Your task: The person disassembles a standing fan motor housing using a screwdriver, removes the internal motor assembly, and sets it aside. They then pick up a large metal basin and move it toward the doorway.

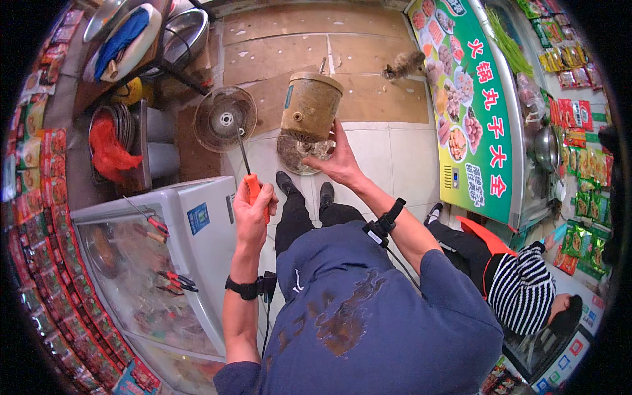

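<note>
My left hand (255, 214) is closed round the orange handle of a screwdriver (246, 158), its shaft pointing away from me. The tip overlaps the near edge of a round, brownish translucent disc (216, 131) with a pale hub. My right hand (342, 158) grips the lower right side of a grimy tan cylinder (309, 105), its thumb low over a dirty round base (289, 153). A short metal shaft sticks out of the cylinder's far end, and a round fitting shows on its side. What the fingers press behind the cylinder is hidden.
Left stands a white glass-topped freezer (210, 197) with pliers (176, 283) and a screwdriver (155, 224) on it. Flattened cardboard (263, 59) covers the far floor; a cat (403, 66) is there. A green-panelled cooler (461, 178) and a person in stripes (523, 289) are at right.
</note>
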`<action>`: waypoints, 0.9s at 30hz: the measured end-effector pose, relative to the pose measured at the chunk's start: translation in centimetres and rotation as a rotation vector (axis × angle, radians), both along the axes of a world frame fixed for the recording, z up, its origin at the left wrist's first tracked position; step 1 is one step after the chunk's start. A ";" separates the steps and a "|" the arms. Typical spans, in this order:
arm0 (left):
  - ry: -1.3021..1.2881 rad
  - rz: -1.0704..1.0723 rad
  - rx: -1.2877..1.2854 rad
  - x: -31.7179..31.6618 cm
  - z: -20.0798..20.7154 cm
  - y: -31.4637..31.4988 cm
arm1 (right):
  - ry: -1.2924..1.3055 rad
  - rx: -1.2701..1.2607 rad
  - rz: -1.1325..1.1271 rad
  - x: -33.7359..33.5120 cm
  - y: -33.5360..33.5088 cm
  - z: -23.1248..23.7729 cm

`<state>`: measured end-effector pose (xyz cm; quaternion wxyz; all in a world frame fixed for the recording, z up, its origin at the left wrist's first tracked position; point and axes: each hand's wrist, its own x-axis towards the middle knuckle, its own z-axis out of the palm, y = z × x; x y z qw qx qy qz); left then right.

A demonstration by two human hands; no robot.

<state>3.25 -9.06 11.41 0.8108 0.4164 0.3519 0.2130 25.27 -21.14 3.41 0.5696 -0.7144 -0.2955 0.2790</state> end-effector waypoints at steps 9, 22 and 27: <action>0.022 -0.106 0.096 6.2 -4.2 6.1 | 0.515 0.146 -0.194 1.3 2.0 1.2; 0.249 -0.401 0.128 12.0 -6.5 11.1 | 0.640 0.218 -0.335 3.2 4.7 1.2; 0.049 -0.462 -0.086 13.6 -6.9 10.7 | 0.652 0.209 -0.304 3.4 5.1 1.3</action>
